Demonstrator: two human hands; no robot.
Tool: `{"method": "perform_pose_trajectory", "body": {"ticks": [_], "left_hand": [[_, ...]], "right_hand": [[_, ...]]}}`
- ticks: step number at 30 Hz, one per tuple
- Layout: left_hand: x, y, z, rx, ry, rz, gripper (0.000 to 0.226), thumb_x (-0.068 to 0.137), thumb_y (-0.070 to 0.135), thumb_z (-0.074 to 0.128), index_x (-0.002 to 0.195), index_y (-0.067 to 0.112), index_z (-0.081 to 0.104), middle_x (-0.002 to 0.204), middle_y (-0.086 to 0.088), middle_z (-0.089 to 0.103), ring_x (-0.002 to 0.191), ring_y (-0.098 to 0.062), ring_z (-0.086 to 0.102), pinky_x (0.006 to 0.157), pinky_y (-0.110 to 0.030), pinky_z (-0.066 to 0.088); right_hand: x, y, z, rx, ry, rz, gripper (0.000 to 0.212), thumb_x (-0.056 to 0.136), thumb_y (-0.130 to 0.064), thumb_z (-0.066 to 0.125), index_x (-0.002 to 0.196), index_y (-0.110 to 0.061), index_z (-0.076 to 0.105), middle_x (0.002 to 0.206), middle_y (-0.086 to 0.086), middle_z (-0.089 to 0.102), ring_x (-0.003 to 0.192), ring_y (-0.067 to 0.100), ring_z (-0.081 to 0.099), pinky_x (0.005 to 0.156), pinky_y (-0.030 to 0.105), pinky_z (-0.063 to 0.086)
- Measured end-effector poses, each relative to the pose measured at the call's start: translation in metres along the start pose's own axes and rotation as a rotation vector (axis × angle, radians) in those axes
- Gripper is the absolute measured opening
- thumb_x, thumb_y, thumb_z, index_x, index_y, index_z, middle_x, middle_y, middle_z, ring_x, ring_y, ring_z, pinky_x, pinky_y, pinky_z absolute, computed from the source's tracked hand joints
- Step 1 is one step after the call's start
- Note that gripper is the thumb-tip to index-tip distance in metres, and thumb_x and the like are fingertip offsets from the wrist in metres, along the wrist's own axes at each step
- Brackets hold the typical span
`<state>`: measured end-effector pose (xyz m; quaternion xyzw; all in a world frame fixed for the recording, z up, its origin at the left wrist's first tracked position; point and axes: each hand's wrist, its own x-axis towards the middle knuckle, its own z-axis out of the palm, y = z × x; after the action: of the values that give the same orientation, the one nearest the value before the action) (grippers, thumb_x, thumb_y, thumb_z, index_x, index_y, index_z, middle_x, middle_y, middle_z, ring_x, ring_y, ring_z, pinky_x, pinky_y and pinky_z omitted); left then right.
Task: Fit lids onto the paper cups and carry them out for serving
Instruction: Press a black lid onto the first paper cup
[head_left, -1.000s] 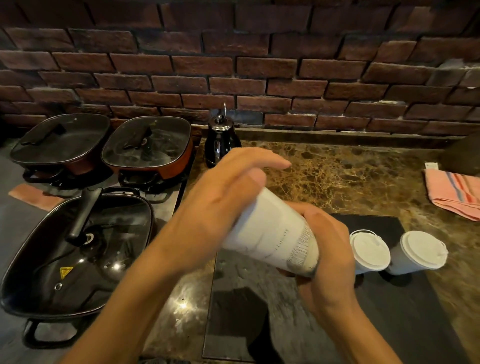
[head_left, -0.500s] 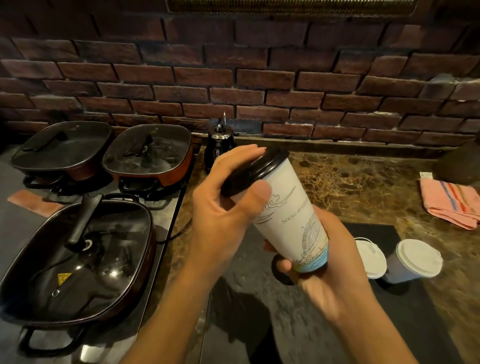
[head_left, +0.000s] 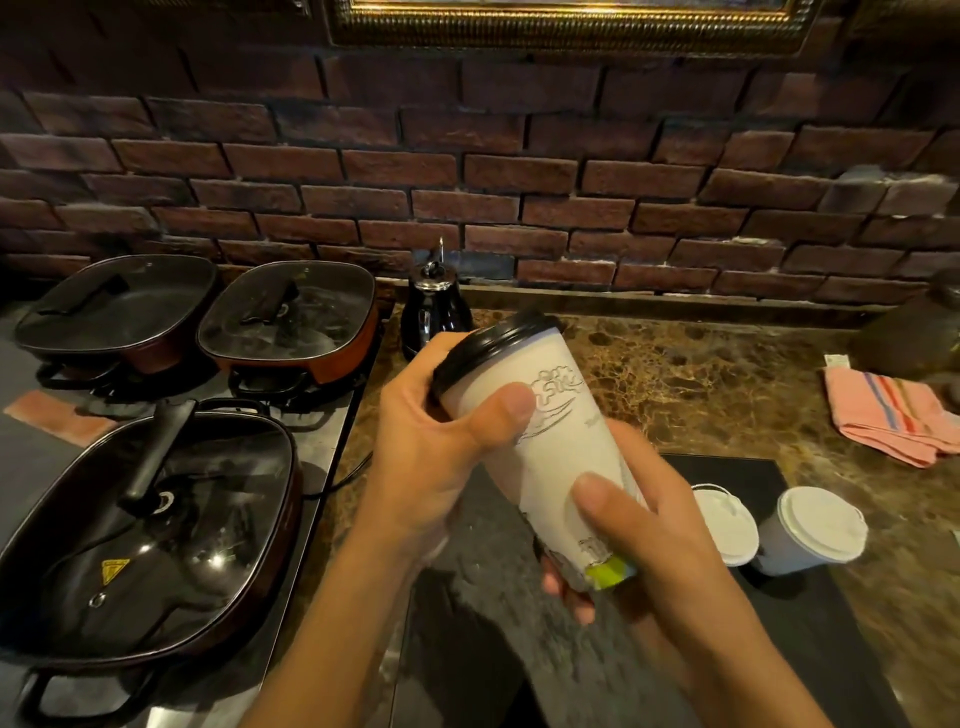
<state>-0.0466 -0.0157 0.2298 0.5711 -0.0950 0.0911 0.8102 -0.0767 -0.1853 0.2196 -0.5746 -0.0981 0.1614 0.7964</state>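
Tall cup: we see a white paper cup (head_left: 550, 457) with faint printed artwork held tilted above the counter (head_left: 727, 384), its top leaning away and to the left.
Black lid: a dark lid (head_left: 493, 345) sits on the cup's mouth; we cannot quite tell whether it is pressed fully home all round.
Left grip: our view has the left hand (head_left: 431, 447) wrapped around the cup's upper end, thumb on the wall, fingers curled behind the lid rim.
Right grip: the right hand (head_left: 639, 530) clasps the cup's lower end, thumb across the front, fingers under the base.
Other cups: two shorter cups with white lids, one (head_left: 724, 522) just beside the other (head_left: 813, 530), stand on a dark slab (head_left: 810, 623) to the right.
Counter extras: a striped pink cloth (head_left: 888, 415) lies far right; a black kettle (head_left: 434, 312) stands at the brick wall.
Left side: three lidded pans (head_left: 150, 525) rest there.
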Motion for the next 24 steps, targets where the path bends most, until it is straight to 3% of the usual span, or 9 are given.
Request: {"method": "perform_pose_trajectory", "body": {"ticks": [3,6,8,11,13,16,18,20,24], "left_hand": [[-0.002,-0.001,0.002,0.014,0.013,-0.018,0.047,0.059,0.046,0.090,0.098,0.027,0.072,0.092,-0.002,0.075,0.087,-0.022,0.073,0.068,-0.033,0.059],[-0.001,-0.003,0.001,0.039,0.065,-0.026,0.034,0.065,0.032,0.083,0.097,0.029,0.071,0.093,-0.002,0.075,0.087,-0.021,0.073,0.067,-0.031,0.058],[-0.002,-0.002,-0.001,0.052,0.096,-0.006,0.031,0.066,0.029,0.081,0.096,0.031,0.072,0.093,-0.001,0.075,0.086,-0.020,0.073,0.066,-0.030,0.058],[-0.005,-0.003,-0.001,0.137,0.106,0.045,0.037,0.067,0.033,0.084,0.102,0.033,0.070,0.098,0.000,0.075,0.089,-0.020,0.074,0.066,-0.027,0.059],[-0.008,-0.003,-0.002,0.150,0.096,0.046,0.046,0.065,0.041,0.087,0.107,0.033,0.068,0.102,-0.001,0.074,0.092,-0.022,0.073,0.067,-0.028,0.059],[-0.011,-0.003,-0.004,0.052,0.011,0.009,0.055,0.065,0.045,0.088,0.112,0.029,0.065,0.103,-0.001,0.072,0.094,-0.023,0.073,0.069,-0.031,0.059],[-0.011,-0.004,-0.005,-0.029,-0.041,-0.019,0.057,0.065,0.040,0.089,0.115,0.027,0.065,0.104,-0.002,0.072,0.094,-0.022,0.072,0.070,-0.033,0.059],[-0.011,-0.004,-0.005,-0.083,-0.054,-0.036,0.059,0.064,0.036,0.090,0.116,0.026,0.064,0.106,-0.006,0.072,0.095,-0.025,0.072,0.071,-0.035,0.059],[-0.008,-0.006,-0.004,-0.059,0.010,-0.023,0.056,0.064,0.028,0.090,0.114,0.026,0.064,0.104,-0.006,0.072,0.093,-0.026,0.072,0.069,-0.036,0.060]], "right_hand": [[0.000,0.002,0.000,0.337,-0.122,0.182,0.059,0.072,-0.048,0.083,0.122,-0.021,0.066,0.100,0.022,0.068,0.052,0.026,0.062,0.037,0.023,0.048],[0.001,0.006,0.002,0.374,-0.064,0.226,0.061,0.065,-0.051,0.087,0.115,-0.021,0.069,0.098,0.020,0.071,0.057,0.030,0.066,0.039,0.026,0.052],[0.001,0.007,0.004,0.118,0.039,0.131,0.058,0.065,-0.055,0.085,0.115,-0.033,0.065,0.101,0.007,0.073,0.070,0.028,0.072,0.044,0.028,0.055],[-0.002,0.007,0.006,-0.579,0.222,-0.106,0.069,0.062,-0.057,0.078,0.122,-0.058,0.045,0.115,-0.030,0.059,0.102,-0.004,0.063,0.062,0.015,0.057],[-0.006,0.009,0.009,-0.711,0.249,-0.154,0.077,0.059,-0.058,0.077,0.125,-0.063,0.037,0.118,-0.039,0.051,0.108,-0.013,0.055,0.068,0.012,0.056],[-0.011,0.007,0.010,-0.488,0.226,-0.100,0.069,0.054,-0.054,0.080,0.116,-0.061,0.048,0.115,-0.027,0.062,0.099,-0.002,0.066,0.062,0.016,0.057],[-0.010,0.003,0.010,-0.127,0.117,-0.006,0.062,0.057,-0.049,0.086,0.113,-0.043,0.061,0.107,0.001,0.072,0.079,0.021,0.074,0.055,0.026,0.058],[-0.008,0.001,0.012,0.247,-0.030,0.114,0.056,0.065,-0.044,0.089,0.113,-0.026,0.066,0.101,0.021,0.071,0.063,0.036,0.068,0.050,0.034,0.056],[-0.004,0.004,0.010,0.425,-0.070,0.198,0.057,0.069,-0.043,0.086,0.115,-0.016,0.067,0.098,0.023,0.070,0.061,0.036,0.066,0.049,0.035,0.057]]}}
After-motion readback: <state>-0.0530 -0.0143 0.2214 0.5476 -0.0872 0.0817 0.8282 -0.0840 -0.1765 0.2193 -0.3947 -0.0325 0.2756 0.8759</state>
